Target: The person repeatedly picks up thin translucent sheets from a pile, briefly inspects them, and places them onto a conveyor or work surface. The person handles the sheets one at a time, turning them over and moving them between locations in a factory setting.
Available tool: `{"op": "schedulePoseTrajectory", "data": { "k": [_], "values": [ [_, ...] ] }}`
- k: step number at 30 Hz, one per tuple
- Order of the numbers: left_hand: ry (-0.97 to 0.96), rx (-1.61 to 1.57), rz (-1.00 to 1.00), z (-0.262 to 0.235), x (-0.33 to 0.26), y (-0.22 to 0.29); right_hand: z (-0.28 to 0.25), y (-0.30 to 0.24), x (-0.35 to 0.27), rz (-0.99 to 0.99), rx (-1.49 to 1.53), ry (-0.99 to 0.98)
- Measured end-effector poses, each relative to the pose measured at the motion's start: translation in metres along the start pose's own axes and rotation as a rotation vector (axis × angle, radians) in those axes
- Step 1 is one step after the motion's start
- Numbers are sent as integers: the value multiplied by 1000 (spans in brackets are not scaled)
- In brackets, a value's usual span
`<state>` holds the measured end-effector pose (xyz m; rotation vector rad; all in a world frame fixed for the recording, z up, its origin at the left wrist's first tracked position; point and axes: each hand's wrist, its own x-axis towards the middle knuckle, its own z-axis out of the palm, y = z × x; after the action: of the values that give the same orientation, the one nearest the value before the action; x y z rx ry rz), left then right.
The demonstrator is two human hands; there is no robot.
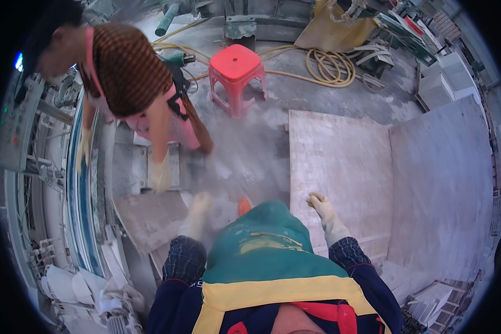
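My left hand [199, 205], in a pale glove, is smeared by motion, so its fingers do not show clearly. It is to the right of a worn flat board [153, 220], apart from it as far as I can see. My right hand [320, 205], in a cream glove, has its fingers curled in toward the thumb, with nothing visible in them. It is over the left edge of a large pale wooden panel [342, 158]; whether it touches the panel I cannot tell. A green apron [259, 236] hangs between my arms.
At the left, a gloved co-worker [128, 72] bends over a machine with blue-white rails [75, 195]. A red plastic stool [236, 69] stands ahead on the dusty floor, near a coiled yellow hose [331, 69]. A second panel [442, 183] adjoins the pale one at right.
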<state>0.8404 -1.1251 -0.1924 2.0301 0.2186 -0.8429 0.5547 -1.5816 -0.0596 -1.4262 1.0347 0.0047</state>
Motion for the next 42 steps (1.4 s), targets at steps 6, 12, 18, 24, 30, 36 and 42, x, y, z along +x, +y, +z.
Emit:
{"op": "schedulePoseTrajectory", "data": {
  "k": [6, 12, 18, 24, 30, 36, 42],
  "values": [
    [-143, -48, -78, 0, 68, 64, -41, 42, 63, 344, -143, 216],
    [-129, 67, -73, 13, 108, 61, -68, -42, 191, 365, -28, 176],
    [-36, 28, -485, 21, 88, 158, -40, -261, 425, -94, -510, -7],
    [-87, 99, -288, 58, 171, 221, 105, -532, 518, -679, -912, -187],
    [-25, -268, -171, 66, 290, 309, 227, -652, 545, -477, -516, -569],
    [163, -490, -8, 61, 346, 376, 306, -704, 695, -457, -413, -659],
    [531, -603, -442, 110, 308, 417, 383, -785, 865, -144, -34, -737]
  ]
}}
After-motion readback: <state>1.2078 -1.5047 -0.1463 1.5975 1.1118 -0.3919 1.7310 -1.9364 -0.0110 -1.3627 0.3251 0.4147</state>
